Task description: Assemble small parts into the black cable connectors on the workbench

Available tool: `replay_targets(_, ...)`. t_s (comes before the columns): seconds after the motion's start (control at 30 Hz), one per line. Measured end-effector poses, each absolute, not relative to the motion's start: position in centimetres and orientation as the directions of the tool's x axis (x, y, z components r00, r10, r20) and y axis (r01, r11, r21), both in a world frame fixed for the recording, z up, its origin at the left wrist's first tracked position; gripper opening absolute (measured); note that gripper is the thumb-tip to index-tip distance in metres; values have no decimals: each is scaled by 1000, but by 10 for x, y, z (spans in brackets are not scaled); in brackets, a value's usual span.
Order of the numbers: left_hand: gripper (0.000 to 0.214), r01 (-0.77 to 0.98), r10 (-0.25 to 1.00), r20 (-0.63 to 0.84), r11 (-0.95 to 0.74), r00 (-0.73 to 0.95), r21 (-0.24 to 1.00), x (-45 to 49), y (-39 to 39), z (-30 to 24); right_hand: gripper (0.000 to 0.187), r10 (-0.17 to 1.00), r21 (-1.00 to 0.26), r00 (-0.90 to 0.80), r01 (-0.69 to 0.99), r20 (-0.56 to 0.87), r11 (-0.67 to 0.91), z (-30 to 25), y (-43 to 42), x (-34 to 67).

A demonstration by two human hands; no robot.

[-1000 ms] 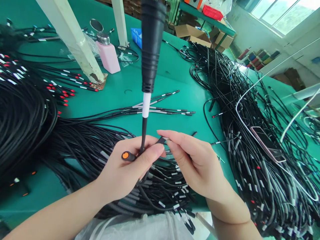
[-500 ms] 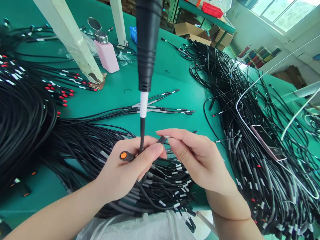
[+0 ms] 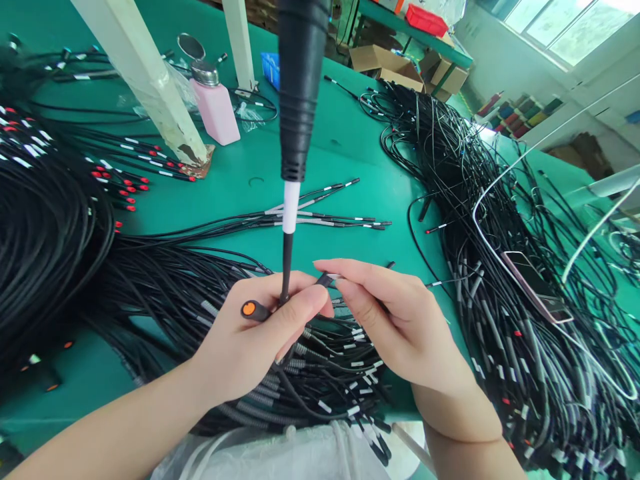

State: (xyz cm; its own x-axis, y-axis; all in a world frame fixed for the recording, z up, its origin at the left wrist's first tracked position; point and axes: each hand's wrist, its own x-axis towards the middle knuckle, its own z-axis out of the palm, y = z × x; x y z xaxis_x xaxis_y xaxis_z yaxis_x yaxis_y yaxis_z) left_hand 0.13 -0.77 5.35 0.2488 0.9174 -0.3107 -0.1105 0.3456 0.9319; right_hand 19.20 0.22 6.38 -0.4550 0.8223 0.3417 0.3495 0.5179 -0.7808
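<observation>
My left hand (image 3: pixel 267 327) is closed around black cable ends. A black connector with an orange face (image 3: pixel 255 311) sticks out on its left side, and a short black cable end (image 3: pixel 325 280) shows past the thumb tip. My right hand (image 3: pixel 390 313) pinches a small pale piece (image 3: pixel 336 277) at that cable end; its kind is too small to tell. In front of the left hand, a thick black tapered sleeve (image 3: pixel 303 100) with a white band (image 3: pixel 291 207) stands close to the camera, its thin lower part reaching the left hand's fingers. Many black cables (image 3: pixel 310 380) lie beneath both hands.
A large cable coil (image 3: pixel 45 207) lies left, a heavy cable bundle (image 3: pixel 480 233) right, with a phone (image 3: pixel 537 287) on it. A pink bottle (image 3: pixel 216 110) stands by a pale post (image 3: pixel 145 87). The green table (image 3: pixel 345 153) has a blue bin (image 3: pixel 271 70) farther back.
The pale piece between the cable end and my right fingertips shows more now. The black tapered sleeve sits slightly farther right in view. Both hands have barely moved.
</observation>
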Motion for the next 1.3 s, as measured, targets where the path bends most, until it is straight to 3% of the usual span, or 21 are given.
replay_targets(0.2, 23, -49, 922, -358, 369, 148, 928, 5, -11, 60, 29, 836, -807, -435, 327, 333, 491, 62, 0, 188)
replay_targets(0.47, 26, -30, 926, -357, 363, 127, 931, 7, -11, 60, 29, 862, -895, -474, 284, 180, 343, 70, 1, 190)
replay_targets(0.9, 27, -13, 916, -364, 372, 169, 928, 6, -9, 63, 27, 841, -828, -459, 322, 288, 460, 67, 5, 192)
replay_targets(1.17, 24, -12, 928, -341, 347, 148, 938, 6, -10, 61, 32, 835, -848, -500, 318, 229, 423, 68, 4, 194)
replay_targets(1.3, 24, -24, 925, -307, 320, 225, 947, 1, -7, 55, 32, 855, -792, -420, 386, 305, 472, 65, 3, 195)
